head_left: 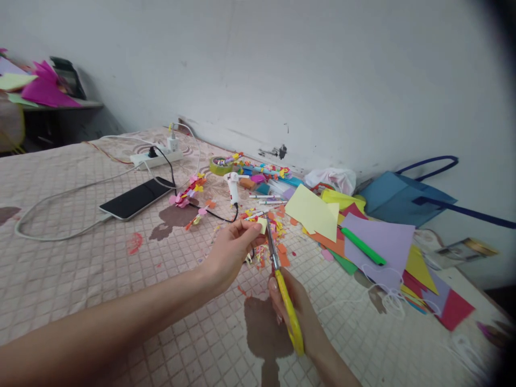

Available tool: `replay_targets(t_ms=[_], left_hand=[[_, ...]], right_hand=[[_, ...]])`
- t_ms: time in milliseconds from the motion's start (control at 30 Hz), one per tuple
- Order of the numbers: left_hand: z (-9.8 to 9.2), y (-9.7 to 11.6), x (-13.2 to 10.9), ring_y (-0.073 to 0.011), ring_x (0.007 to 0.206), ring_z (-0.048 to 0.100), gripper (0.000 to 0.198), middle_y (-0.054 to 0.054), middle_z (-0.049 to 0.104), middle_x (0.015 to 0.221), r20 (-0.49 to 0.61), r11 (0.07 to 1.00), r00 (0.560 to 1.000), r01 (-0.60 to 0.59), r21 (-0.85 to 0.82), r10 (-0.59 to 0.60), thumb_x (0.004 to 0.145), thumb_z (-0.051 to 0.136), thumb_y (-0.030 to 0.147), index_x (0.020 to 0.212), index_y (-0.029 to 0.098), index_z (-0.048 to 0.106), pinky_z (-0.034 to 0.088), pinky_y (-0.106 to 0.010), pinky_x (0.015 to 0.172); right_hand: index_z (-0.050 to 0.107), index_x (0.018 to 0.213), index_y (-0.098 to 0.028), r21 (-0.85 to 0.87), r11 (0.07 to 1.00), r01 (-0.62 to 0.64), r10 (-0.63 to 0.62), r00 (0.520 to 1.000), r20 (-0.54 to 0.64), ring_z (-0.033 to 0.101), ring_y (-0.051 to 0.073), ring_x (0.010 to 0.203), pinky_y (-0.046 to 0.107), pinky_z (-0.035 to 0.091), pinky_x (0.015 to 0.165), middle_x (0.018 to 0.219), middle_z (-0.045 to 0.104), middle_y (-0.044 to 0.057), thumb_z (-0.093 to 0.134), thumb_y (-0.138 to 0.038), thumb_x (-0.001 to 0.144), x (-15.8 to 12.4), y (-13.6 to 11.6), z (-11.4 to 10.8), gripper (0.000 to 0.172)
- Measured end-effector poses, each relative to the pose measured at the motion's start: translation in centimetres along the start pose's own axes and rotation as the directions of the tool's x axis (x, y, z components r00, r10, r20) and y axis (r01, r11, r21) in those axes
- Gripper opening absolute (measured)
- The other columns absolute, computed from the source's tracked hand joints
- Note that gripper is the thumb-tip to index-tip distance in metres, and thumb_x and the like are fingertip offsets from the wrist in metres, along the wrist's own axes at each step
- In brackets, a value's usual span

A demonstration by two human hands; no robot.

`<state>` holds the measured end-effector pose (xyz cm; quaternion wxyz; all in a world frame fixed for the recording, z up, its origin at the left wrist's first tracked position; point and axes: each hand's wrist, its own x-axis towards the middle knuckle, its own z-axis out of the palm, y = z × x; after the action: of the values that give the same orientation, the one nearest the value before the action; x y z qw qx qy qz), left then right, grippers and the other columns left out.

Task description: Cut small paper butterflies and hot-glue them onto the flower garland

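Note:
Between thumb and fingers, my left hand pinches a small pale yellow piece of paper. My right hand is wrapped round the yellow handles of a pair of scissors. The metal blades point away from me, and their tips lie right beside the paper's edge; whether they touch it I cannot tell. Beneath both hands, several small paper scraps in orange, yellow and pink are scattered on the tablecloth. A white glue gun stands just beyond them.
Coloured paper sheets lie to the right, with a green cutter on top and white string nearby. A blue bag leans by the wall. On the left are a phone, its cable and a power strip.

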<state>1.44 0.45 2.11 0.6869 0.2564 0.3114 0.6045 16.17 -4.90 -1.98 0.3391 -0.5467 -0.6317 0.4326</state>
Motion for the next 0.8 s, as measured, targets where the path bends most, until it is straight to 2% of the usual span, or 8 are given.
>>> replay_targets(t_ms=[300,633,800], left_hand=[[-0.3,-0.1,0.2,-0.0070,0.069,0.056,0.018,0.002,0.060,0.074,0.013,1.000,1.000,0.008,-0.002,-0.008,0.067,0.074,0.025,0.066,0.014,0.061,0.046,-0.022,0.076],[-0.2,0.0,0.1,-0.0078,0.069,0.056,0.017,0.002,0.060,0.074,0.015,1.000,1.000,-0.002,-0.002,0.002,0.067,0.074,0.024,0.064,0.014,0.061,0.046,-0.023,0.077],[-0.3,-0.1,0.0,-0.0078,0.071,0.056,0.017,0.002,0.060,0.075,0.034,1.000,0.999,-0.012,0.008,0.012,0.068,0.073,0.026,0.066,0.014,0.061,0.046,-0.023,0.076]], right_hand=[[0.040,0.067,-0.022,-0.041,0.999,0.020,-0.022,0.999,-0.038,0.032,0.010,0.047,0.022,0.028,0.041,0.055,0.035,-0.006,0.051,-0.047,0.082,0.0,-0.2,0.0,0.032],[0.039,0.064,-0.022,0.081,0.997,0.006,-0.004,1.000,-0.023,0.031,0.009,0.046,0.022,0.028,0.043,0.054,0.036,-0.006,0.052,-0.048,0.078,-0.1,-1.4,0.0,0.032],[0.039,0.064,-0.022,0.076,0.997,-0.002,0.004,1.000,-0.021,0.033,0.010,0.047,0.023,0.029,0.044,0.056,0.038,-0.006,0.054,-0.044,0.077,-0.1,-1.4,0.0,0.030]])
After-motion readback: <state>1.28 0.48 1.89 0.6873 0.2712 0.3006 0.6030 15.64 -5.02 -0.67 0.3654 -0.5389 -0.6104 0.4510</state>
